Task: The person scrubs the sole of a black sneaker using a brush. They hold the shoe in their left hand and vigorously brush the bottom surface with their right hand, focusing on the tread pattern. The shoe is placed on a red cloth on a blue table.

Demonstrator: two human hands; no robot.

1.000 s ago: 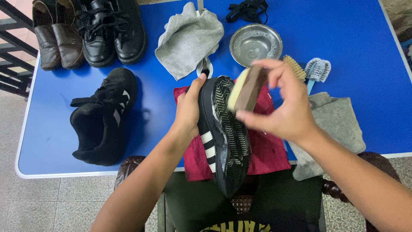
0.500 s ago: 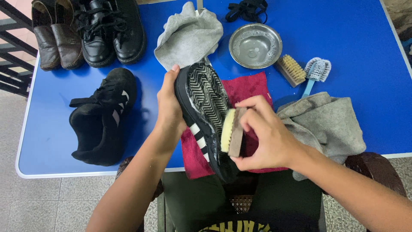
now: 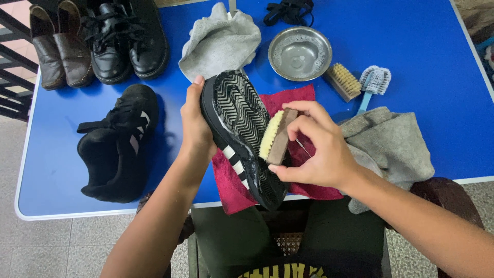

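My left hand (image 3: 194, 121) grips a black sneaker with white stripes (image 3: 242, 134), turned on its side so the ridged sole faces up, over a dark red cloth (image 3: 303, 154). My right hand (image 3: 316, 146) holds a wooden scrub brush (image 3: 275, 135) with pale bristles pressed against the sole's right edge. The sole looks wet and soapy. The matching black sneaker (image 3: 116, 144) sits upright on the blue table (image 3: 427, 41) to the left.
A steel bowl of soapy water (image 3: 300, 53), a second wooden brush (image 3: 342, 81) and a blue-handled brush (image 3: 373, 85) lie behind. Grey cloths (image 3: 221, 41) (image 3: 393, 146), black boots (image 3: 126, 41), brown shoes (image 3: 59, 49) and black laces (image 3: 289, 10) are also on the table.
The brush has moved from the sneaker's toe end down along the sole, then slightly back up. The sneaker has tilted so more of its sole shows.
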